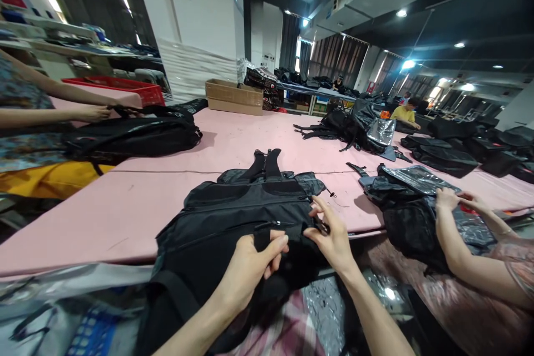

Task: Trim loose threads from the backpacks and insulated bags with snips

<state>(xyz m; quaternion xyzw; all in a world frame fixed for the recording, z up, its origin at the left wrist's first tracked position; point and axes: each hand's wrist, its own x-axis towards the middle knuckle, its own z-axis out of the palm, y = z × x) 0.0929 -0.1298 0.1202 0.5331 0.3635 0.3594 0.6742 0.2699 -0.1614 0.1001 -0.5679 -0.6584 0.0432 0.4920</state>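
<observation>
A black backpack (pixel 233 222) lies on the near edge of the pink table and hangs over it towards me. My left hand (pixel 262 256) is closed in a pinch on a short black strap (pixel 297 233) at the front of the bag. At the strap's other end, by the bag's right side, my right hand (pixel 331 233) has its thumb and curled fingers around a dark piece; black on black hides its exact shape. A zipper pull (pixel 275 223) shows just above my left hand. Shoulder straps (pixel 267 164) point away across the table.
At left, a co-worker's hands (pixel 98 114) hold another black bag (pixel 137 133). At right, another person's hands (pixel 454 200) work on a plastic-covered backpack (pixel 413 194). Further back are a cardboard box (pixel 233 97), a red crate (pixel 142 89) and more bags (pixel 354 122) on the pink table (pixel 142 194).
</observation>
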